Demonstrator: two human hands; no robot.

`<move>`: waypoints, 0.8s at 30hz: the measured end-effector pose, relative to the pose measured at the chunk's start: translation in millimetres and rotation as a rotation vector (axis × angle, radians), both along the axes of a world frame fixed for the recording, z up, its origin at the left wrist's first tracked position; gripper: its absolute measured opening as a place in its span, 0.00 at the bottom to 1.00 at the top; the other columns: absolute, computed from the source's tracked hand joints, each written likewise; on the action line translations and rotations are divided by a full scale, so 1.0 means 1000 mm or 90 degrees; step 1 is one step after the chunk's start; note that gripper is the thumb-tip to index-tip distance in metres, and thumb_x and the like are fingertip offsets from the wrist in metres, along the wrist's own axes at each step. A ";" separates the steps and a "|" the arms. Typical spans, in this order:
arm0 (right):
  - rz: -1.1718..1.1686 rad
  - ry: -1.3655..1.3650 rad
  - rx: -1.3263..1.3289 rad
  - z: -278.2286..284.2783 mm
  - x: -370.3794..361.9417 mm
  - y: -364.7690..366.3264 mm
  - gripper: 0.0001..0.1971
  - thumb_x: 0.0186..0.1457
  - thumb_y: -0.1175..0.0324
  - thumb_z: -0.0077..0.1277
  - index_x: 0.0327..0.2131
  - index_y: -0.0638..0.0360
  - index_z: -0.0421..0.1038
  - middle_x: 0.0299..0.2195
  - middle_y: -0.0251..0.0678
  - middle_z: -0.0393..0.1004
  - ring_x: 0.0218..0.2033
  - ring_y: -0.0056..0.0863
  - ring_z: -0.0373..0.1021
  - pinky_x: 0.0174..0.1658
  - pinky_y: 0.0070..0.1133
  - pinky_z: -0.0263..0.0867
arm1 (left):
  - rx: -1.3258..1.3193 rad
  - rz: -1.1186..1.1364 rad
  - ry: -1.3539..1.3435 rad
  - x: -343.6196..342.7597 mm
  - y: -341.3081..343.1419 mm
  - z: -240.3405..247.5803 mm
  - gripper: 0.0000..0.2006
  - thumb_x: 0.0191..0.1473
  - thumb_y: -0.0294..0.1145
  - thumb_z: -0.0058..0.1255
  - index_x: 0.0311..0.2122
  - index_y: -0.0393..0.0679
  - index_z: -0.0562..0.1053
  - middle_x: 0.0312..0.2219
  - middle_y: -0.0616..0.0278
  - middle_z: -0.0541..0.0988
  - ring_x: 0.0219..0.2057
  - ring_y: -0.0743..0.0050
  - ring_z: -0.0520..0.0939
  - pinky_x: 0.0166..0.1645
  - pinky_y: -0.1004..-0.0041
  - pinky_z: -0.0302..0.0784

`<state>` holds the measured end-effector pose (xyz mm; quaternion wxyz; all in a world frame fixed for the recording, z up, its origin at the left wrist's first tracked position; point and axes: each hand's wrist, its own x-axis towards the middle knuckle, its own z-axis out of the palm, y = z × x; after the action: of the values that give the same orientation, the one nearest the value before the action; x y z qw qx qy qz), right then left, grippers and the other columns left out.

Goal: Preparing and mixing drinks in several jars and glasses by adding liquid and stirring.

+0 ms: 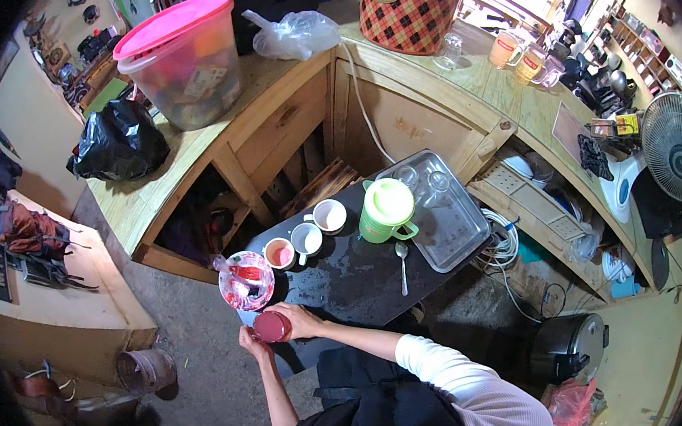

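Above the near left end of the dark table (pixel 351 283), my left hand (pixel 255 342) and my right hand (pixel 301 321) are both closed round a small container with a round, dark red top (pixel 272 327). Its sides are mostly hidden by my fingers. Just beyond it stands a red-and-white patterned bowl (pixel 228 292) with a clear and red plastic packet (pixel 248 274) in it. Three mugs form a row farther off: one with pinkish contents (pixel 279 254), a white one in the middle (pixel 306 239) and another white one (pixel 329 216).
A lidded green jug (pixel 380 226) and a metal spoon (pixel 403 269) stand right of the mugs. Behind them, a metal tray (pixel 452 243) holds clear glasses (pixel 436 187). Wooden counters (pixel 282 98) curve round the table. A dark lidded pot (pixel 568 346) sits at right, a bucket (pixel 147 370) at left.
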<state>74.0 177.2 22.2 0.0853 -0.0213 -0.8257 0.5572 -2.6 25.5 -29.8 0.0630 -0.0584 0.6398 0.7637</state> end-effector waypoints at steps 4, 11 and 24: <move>-0.045 0.018 0.001 0.014 0.026 0.018 0.37 0.27 0.62 0.65 0.47 0.56 0.63 0.43 0.40 0.69 0.44 0.39 0.67 0.47 0.30 0.64 | 0.034 0.015 -0.069 0.020 0.026 0.026 0.13 0.51 0.34 0.43 0.17 0.50 0.60 0.15 0.75 0.59 0.17 0.90 0.58 0.20 0.83 0.51; -0.177 0.042 0.042 0.072 0.104 0.085 0.36 0.28 0.57 0.67 0.44 0.61 0.66 0.40 0.41 0.71 0.40 0.37 0.70 0.44 0.27 0.67 | 0.059 -0.198 -0.049 0.069 0.107 0.097 0.13 0.52 0.31 0.43 0.17 0.50 0.58 0.15 0.76 0.59 0.17 0.90 0.57 0.22 0.82 0.51; -0.492 0.094 0.201 0.205 0.297 0.253 0.36 0.23 0.54 0.68 0.38 0.66 0.69 0.29 0.39 0.75 0.29 0.27 0.74 0.35 0.21 0.70 | 0.124 -0.515 -0.094 0.220 0.342 0.230 0.15 0.54 0.41 0.46 0.19 0.49 0.63 0.16 0.77 0.59 0.18 0.90 0.58 0.24 0.82 0.50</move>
<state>371.5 430.0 227.2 0.3489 -0.2761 -0.8239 0.3510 217.5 367.7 200.5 0.4087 0.1491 0.5299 0.7280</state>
